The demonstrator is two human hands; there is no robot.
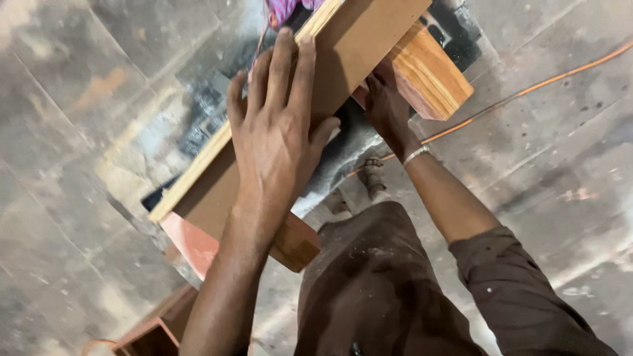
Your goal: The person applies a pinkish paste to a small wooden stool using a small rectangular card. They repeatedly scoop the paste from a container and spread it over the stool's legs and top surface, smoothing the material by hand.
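Our left hand (280, 128) lies flat, fingers spread, on the long brown wooden board (330, 72), fingertips at its pale far edge. Our right hand (388, 109) curls under the reddish wooden block (432, 76) beyond; an orange cable (527, 89) crosses open grey stone floor (79, 132).

Left hand (277, 125) flat on board (356, 46); right hand (388, 109) beneath, beside block (432, 76).

The board (343, 53) hides the right hand's (389, 109) fingers and runs off the top edge.
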